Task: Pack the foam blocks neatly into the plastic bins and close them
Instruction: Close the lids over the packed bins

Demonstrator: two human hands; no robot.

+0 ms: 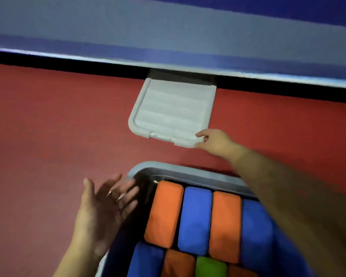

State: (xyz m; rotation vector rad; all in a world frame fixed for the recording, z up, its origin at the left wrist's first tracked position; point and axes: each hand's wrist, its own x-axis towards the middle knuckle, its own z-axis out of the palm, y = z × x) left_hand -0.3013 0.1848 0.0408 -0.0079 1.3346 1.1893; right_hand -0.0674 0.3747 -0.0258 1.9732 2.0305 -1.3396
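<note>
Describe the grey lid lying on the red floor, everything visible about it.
The pale grey plastic lid is a rounded rectangle with a raised rim, a ribbed top panel and a latch tab on its near edge. It lies flat on the red floor, off the open bin of foam blocks, its far edge tucked under the blue ledge. The right hand grips its near right corner, thumb on top; nothing else touches it.

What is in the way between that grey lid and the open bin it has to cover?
Nothing visible. The right hand grips the lid at its near corner, and only bare red floor lies between it and the bin. The open left hand hovers beside the bin's rim.
</note>
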